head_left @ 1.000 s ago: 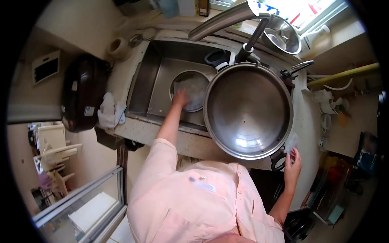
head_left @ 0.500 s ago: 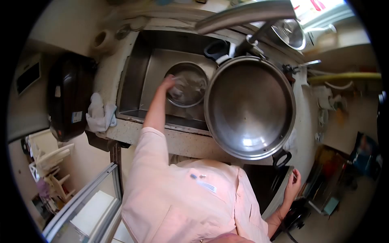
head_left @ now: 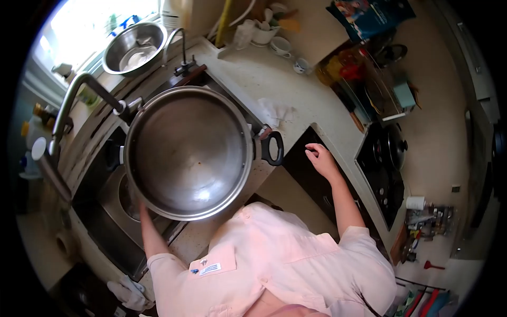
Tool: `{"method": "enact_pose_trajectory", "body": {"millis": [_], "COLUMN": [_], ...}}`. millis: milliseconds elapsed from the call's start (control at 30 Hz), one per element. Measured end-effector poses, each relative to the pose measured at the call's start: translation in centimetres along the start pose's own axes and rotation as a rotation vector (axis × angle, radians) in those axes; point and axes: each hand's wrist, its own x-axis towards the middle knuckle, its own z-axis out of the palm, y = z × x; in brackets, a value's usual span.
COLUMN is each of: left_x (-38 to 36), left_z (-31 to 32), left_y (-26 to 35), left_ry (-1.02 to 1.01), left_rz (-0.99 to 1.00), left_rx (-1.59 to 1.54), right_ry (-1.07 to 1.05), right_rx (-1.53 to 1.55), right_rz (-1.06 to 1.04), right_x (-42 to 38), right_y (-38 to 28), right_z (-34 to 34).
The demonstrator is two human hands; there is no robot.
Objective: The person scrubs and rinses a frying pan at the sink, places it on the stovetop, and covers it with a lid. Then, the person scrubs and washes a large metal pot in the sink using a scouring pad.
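Note:
A wide steel wok (head_left: 190, 153) with black handles rests over the sink (head_left: 97, 240), its inside facing up. My left forearm (head_left: 153, 235) reaches into the sink beside it, and the wok's rim hides the fingers of my left hand. Close to that hand, a round metal pan (head_left: 127, 198) in the sink shows only partly. My right hand (head_left: 319, 158) hangs in the air with fingers loosely bent and apart, holding nothing. It is just right of the wok's near handle (head_left: 272, 148), without touching it.
A curved faucet (head_left: 84, 84) and a steel bowl (head_left: 134, 50) stand behind the wok. Crumpled white paper (head_left: 274, 111) lies on the counter (head_left: 232, 74). On the right are a stove (head_left: 377, 169) with a lidded pot (head_left: 393, 148). A cloth (head_left: 129, 293) hangs at lower left.
The view has swung right, bringing the counter and stove into sight. My left hand, earlier seen at the pan in the sink, is now behind the wok's rim. My right hand is raised beside the handle.

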Motion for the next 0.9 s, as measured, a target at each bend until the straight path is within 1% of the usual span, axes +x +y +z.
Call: {"method": "enact_pose_trajectory", "body": {"millis": [100, 200, 267, 367, 467, 533, 567, 700, 800, 867, 900], "left_x": [-1.3, -2.6, -4.8, -8.8, -12.0, -10.6, -10.8, -9.8, -9.0, -8.5, -8.3], "left_z": [-2.3, -3.8, -4.4, -4.8, -5.3, -6.2, -6.7, -6.0, -6.1, -5.7, -5.4], "left_y": [-0.6, -1.5, 0.7, 5.3, 8.1, 6.5, 6.4, 8.0, 9.0, 9.5, 9.8], "left_ry": [-0.027, -0.061, -0.040, 0.006, 0.022, -0.048, -0.049, -0.070, -0.088, -0.096, -0.107], "left_rz": [0.002, 0.017, -0.047, -0.109, -0.115, -0.083, -0.076, -0.063, -0.033, -0.019, -0.010], "left_rx": [-0.382, -0.687, -0.807, -0.947, -1.010, -1.078, -1.083, -1.036, -0.995, -0.981, -0.968], "right_ry": [0.012, 0.003, -0.021, -0.055, -0.065, -0.071, -0.085, -0.122, -0.082, -0.061, -0.151], "right_rx": [0.099, 0.070, 0.033, 0.089, 0.151, 0.140, 0.124, 0.090, 0.066, 0.076, 0.009], "right_rz": [0.108, 0.146, 0.189, 0.201, 0.198, 0.199, 0.224, 0.310, 0.453, 0.513, 0.536], "right_x": [0.3, 0.2, -0.2, -0.6, -1.2, -2.1, -2.8, -7.2, -12.7, -17.4, -19.6], "right_y": [6.3, 10.3, 11.3, 11.6, 12.2, 13.3, 13.3, 14.2, 16.2, 19.2, 19.9], "right_z": [1.7, 3.6, 4.4, 5.3, 6.0, 6.6, 6.7, 6.7, 8.5, 11.2, 11.4]}}
